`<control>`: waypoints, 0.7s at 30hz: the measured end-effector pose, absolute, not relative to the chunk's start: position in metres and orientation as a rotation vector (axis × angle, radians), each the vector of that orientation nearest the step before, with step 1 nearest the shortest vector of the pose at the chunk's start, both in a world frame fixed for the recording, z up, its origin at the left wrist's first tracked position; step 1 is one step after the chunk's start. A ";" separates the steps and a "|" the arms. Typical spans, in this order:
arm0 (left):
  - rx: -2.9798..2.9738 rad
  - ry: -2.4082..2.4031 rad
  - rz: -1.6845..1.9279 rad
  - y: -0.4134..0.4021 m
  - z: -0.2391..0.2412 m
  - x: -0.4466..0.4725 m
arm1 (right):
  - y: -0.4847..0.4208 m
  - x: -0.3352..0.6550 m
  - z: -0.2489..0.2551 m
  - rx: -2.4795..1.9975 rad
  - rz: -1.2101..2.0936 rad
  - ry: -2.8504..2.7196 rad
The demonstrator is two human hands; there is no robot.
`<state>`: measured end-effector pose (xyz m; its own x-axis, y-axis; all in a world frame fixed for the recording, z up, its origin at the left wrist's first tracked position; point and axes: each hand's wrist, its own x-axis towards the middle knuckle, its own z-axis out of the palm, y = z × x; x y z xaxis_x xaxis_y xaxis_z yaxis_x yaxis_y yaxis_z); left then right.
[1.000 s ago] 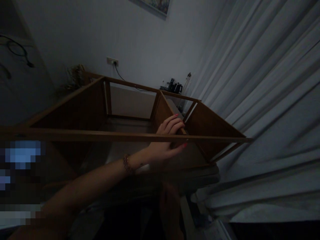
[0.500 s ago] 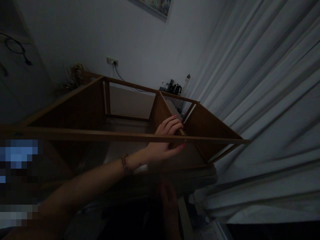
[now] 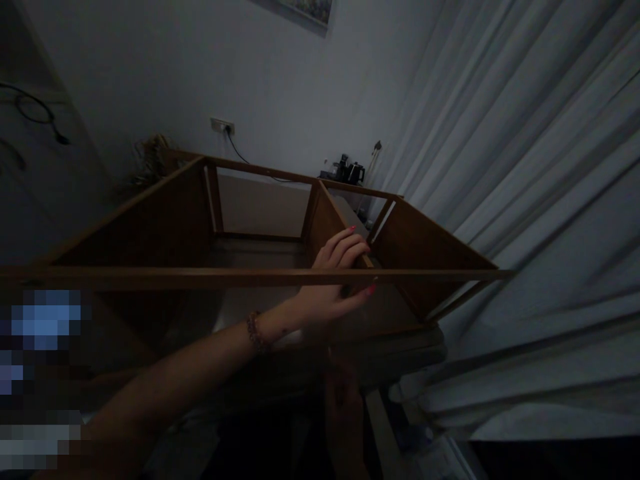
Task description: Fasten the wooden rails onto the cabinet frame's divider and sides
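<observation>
A large brown wooden cabinet frame point(image 3: 240, 275) lies in front of me, split by an upright divider panel point(image 3: 340, 217). My left hand point(image 3: 333, 280), wearing a beaded bracelet point(image 3: 256, 332), reaches beneath the near rail. Its fingers curl over the near end of the divider, and the thumb points right just below the rail. Lower down, in deep shadow, is my right hand point(image 3: 344, 390) with its fingers curled in. Whatever it may hold is too dark to make out.
A dark padded surface point(image 3: 410, 350) supports the frame. White curtains point(image 3: 550, 267) hang along the right. By the far wall stand a black kettle point(image 3: 356, 173), a plugged socket point(image 3: 222, 126) and dried plants point(image 3: 153, 157). Pixelation covers the lower left corner.
My left hand keeps its hold at the divider. The right hand has shifted slightly and remains low under the frame. The view has tilted a little.
</observation>
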<state>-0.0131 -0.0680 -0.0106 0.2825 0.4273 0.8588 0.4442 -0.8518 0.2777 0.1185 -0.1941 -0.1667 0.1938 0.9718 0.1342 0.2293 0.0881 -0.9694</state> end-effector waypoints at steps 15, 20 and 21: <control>-2.499 -0.831 -1.665 -0.069 -0.010 -0.013 | -0.191 0.135 -0.177 -1.322 1.067 -1.098; -2.481 -0.830 -1.669 -0.069 -0.010 -0.013 | -0.192 0.125 -0.170 -1.221 1.316 -0.758; -2.480 -0.825 -1.668 -0.069 -0.010 -0.013 | -0.191 0.124 -0.170 -1.184 1.355 -0.690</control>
<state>-0.0134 -0.0692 -0.0099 0.2799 0.4036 0.8711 0.4471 -0.8577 0.2537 0.1244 -0.1911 -0.1697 0.1601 0.9557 -0.2469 -0.3625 -0.1757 -0.9153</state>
